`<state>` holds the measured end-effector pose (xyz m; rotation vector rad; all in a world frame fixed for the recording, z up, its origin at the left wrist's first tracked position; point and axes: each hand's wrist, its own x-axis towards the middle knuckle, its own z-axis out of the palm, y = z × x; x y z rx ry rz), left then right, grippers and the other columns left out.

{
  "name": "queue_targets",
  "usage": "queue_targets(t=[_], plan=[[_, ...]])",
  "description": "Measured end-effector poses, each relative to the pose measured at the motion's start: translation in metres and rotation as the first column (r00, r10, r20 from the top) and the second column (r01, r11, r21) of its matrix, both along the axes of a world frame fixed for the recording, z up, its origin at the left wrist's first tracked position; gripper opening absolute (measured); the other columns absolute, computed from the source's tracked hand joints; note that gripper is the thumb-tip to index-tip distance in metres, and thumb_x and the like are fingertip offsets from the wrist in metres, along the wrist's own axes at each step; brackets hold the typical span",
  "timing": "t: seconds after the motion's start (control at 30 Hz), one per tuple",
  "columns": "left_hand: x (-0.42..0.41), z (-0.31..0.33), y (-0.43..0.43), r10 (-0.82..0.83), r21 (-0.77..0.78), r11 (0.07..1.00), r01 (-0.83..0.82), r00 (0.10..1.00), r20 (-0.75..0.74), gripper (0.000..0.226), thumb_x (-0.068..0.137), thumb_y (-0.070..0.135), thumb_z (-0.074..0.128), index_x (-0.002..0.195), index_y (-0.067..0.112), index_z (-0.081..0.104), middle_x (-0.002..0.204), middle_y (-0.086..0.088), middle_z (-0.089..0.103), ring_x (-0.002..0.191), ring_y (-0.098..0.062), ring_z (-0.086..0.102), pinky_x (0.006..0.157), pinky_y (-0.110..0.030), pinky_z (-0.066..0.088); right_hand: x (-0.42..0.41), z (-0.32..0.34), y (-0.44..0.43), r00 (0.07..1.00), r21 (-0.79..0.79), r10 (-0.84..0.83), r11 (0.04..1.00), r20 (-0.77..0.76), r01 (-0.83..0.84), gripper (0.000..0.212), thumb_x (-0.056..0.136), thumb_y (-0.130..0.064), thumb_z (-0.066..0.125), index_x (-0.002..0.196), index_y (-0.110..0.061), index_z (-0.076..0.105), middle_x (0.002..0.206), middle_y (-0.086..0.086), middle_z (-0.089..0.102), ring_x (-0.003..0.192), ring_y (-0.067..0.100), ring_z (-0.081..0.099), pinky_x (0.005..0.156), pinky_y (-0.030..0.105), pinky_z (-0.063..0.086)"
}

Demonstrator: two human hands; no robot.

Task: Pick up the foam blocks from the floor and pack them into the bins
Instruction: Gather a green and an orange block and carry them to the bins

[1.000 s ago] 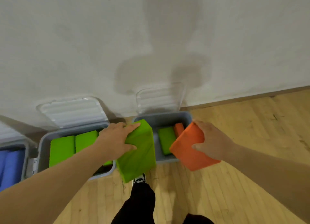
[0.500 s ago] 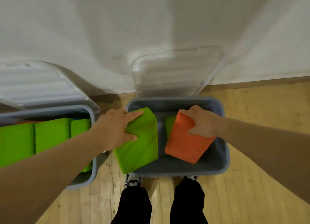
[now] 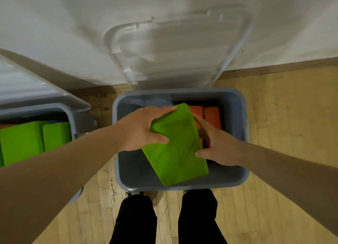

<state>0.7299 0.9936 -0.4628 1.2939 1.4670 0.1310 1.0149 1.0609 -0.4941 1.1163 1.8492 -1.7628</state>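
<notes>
My left hand (image 3: 142, 128) grips a green foam block (image 3: 175, 152) by its upper end and holds it tilted over the grey bin (image 3: 244, 134) in front of me. With straight fingers, my right hand (image 3: 219, 147) rests against the block's right edge, its thumb on the green face. Two orange foam blocks (image 3: 212, 116) lie in the bin's far right corner, partly hidden behind the green block and my right fingers.
A second grey bin (image 3: 73, 119) at the left holds green blocks (image 3: 23, 141). Clear lids (image 3: 173, 48) lean on the white wall behind both bins. My legs (image 3: 135, 220) stand on the wooden floor at the near bin's front edge.
I stepped up to the right bin. My right hand put the orange block down in the bin and let go. My left hand carried the green block over the bin.
</notes>
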Motion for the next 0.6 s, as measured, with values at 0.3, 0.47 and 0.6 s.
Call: queue_targets(t=[0.3, 0.47, 0.6], plan=[[0.080, -0.031, 0.048, -0.155, 0.074, 0.979, 0.189, 0.932, -0.329, 0.097, 0.091, 0.047, 0.072, 0.162, 0.041, 0.006, 0.169, -0.001, 0.019, 0.155, -0.026, 0.019, 0.123, -0.052, 0.025, 0.072, 0.006, 0.008, 0.903, 0.438, -0.190, 0.899, 0.385, 0.002, 0.113, 0.083, -0.062, 0.072, 0.148, -0.062, -0.020, 0.138, 0.004, 0.034, 0.084, 0.017, 0.058, 0.067, 0.035, 0.054], [0.105, -0.043, 0.033, -0.244, 0.003, 0.961, 0.278, 0.848, -0.470, 0.091, 0.096, 0.052, 0.062, 0.164, 0.031, 0.005, 0.168, -0.005, 0.020, 0.152, -0.031, 0.022, 0.123, -0.051, 0.024, 0.089, -0.027, 0.008, 0.843, 0.496, -0.230, 0.867, 0.487, -0.049, 0.101, 0.089, -0.068, 0.060, 0.156, -0.049, -0.012, 0.133, 0.010, 0.032, 0.077, 0.021, 0.053, 0.061, 0.034, 0.049], [0.103, -0.050, 0.012, -0.265, -0.076, 0.960, 0.269, 0.789, -0.554, 0.091, 0.094, 0.058, 0.059, 0.163, 0.031, 0.006, 0.168, -0.009, 0.019, 0.152, -0.032, 0.022, 0.122, -0.051, 0.027, 0.084, -0.046, 0.008, 0.829, 0.493, -0.223, 0.867, 0.514, -0.073, 0.102, 0.089, -0.068, 0.060, 0.158, -0.044, -0.011, 0.148, 0.016, 0.027, 0.117, 0.032, 0.053, 0.086, 0.043, 0.056]])
